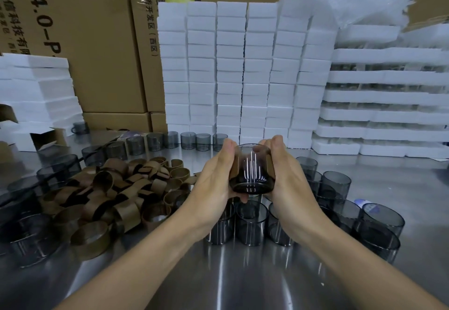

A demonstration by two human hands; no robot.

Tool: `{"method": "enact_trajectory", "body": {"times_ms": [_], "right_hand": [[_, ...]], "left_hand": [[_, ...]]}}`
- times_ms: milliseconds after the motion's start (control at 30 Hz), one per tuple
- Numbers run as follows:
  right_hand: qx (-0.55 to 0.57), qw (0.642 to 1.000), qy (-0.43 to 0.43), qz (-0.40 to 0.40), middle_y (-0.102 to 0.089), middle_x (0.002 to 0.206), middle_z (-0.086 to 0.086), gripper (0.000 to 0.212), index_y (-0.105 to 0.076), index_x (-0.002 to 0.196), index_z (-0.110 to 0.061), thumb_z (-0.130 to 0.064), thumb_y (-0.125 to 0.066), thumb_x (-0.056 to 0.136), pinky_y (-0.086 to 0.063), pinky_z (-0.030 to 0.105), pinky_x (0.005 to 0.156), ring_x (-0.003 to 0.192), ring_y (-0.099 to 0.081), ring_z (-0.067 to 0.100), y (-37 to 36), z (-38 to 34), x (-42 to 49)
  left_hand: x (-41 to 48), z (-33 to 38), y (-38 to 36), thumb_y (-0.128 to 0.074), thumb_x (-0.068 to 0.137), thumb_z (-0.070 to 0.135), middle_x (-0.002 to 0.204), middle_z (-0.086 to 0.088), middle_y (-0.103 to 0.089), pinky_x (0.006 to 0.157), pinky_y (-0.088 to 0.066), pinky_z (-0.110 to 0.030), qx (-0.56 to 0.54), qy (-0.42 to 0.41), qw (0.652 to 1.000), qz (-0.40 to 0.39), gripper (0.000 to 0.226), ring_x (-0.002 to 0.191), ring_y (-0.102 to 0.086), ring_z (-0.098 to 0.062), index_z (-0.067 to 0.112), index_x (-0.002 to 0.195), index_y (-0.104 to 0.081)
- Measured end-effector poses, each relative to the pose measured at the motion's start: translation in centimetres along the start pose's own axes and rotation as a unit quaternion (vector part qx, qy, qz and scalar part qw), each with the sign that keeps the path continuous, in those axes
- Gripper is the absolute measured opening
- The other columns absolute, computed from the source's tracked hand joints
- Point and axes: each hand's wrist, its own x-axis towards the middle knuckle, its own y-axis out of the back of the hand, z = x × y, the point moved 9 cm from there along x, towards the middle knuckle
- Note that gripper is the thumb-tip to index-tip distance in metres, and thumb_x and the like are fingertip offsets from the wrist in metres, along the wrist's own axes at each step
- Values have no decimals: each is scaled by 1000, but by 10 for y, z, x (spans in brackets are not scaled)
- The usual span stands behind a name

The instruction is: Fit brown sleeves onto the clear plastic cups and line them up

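Note:
Above the table's middle, my left hand (215,176) and my right hand (285,173) hold one smoky clear cup (251,171) between them. A brown sleeve (270,166) wraps the cup's sides under my palms, and only its edges show. A heap of loose brown sleeves (116,188) lies to the left. Bare cups (250,224) stand just below my hands, and more bare cups (340,193) cluster to the right. A curved row of cups (170,141) runs along the back.
The steel table (243,273) reflects light in front of me. White foam stacks (243,71) and cardboard boxes (80,42) wall off the back. Foam trays (388,105) pile up at the right, and more foam (36,91) at the left.

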Motion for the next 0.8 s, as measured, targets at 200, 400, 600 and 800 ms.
{"method": "enact_trajectory", "body": {"times_ms": [200, 400, 600, 800], "right_hand": [[-10, 1000, 3, 16, -76, 92, 7, 72, -68, 109, -3, -68, -38, 109, -58, 32, 82, 89, -75, 20, 5, -2, 2], [15, 999, 26, 38, -41, 81, 34, 75, -48, 84, 5, -67, -51, 104, -41, 46, 76, 78, -45, 31, 5, -11, -1], [57, 997, -26, 38, -33, 71, 7, 67, -41, 64, -13, -66, -53, 103, -32, 31, 63, 67, -31, 25, -1, -5, -3], [69, 995, -34, 70, -42, 55, -11, 68, -51, 50, -28, -71, -52, 103, -42, 23, 67, 53, -43, 7, -3, 5, -8]], "left_hand": [[0, 11, 7, -30, 111, 48, 107, 4, -77, 94, -50, -13, 62, -43, 997, 22, 52, 108, -71, -1, 22, 112, -76], [-5, 23, 17, -47, 110, 56, 74, -29, -50, 70, -42, -30, 63, -90, 990, 91, 74, 69, -47, -38, -12, 80, -55], [-8, 24, 20, -49, 106, 57, 67, -36, -30, 69, -31, -44, 4, -59, 991, 120, 81, 68, -28, -54, -12, 65, -37], [-14, 19, 16, -46, 110, 55, 62, -34, -25, 62, -27, -41, -29, -35, 987, 151, 86, 63, -23, -49, -15, 61, -35]]}}
